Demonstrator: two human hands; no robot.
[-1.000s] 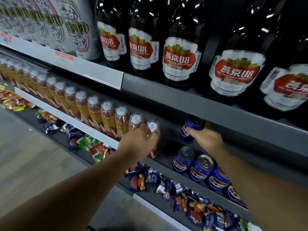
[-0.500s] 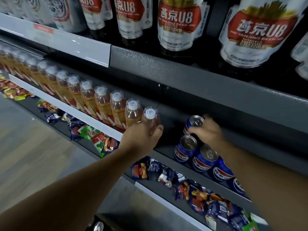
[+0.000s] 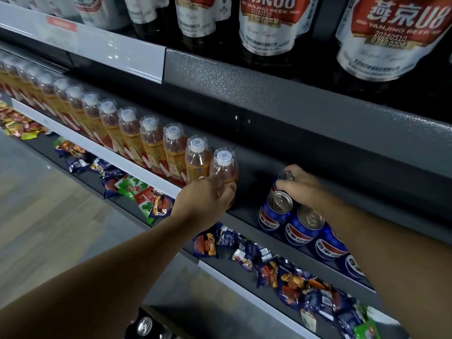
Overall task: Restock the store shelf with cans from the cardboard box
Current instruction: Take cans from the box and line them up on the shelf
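On the dark grey metal middle shelf [image 3: 247, 217], at three o'clock of the bottle row, you are seating a can.
Your right hand [image 3: 302, 185] curls its fingers over the top of a blue aluminium cola can [image 3: 276, 183], upright at twelve o'clock of the front can [image 3: 277, 211]. Your left hand [image 3: 208, 199] wraps the last clear plastic bottle of orange drink [image 3: 223, 167]. Next, I judge: release cleanly, then reach to six o'clock, where silver can tops [image 3: 144, 325] show. The can looks undented, mostly hidden.
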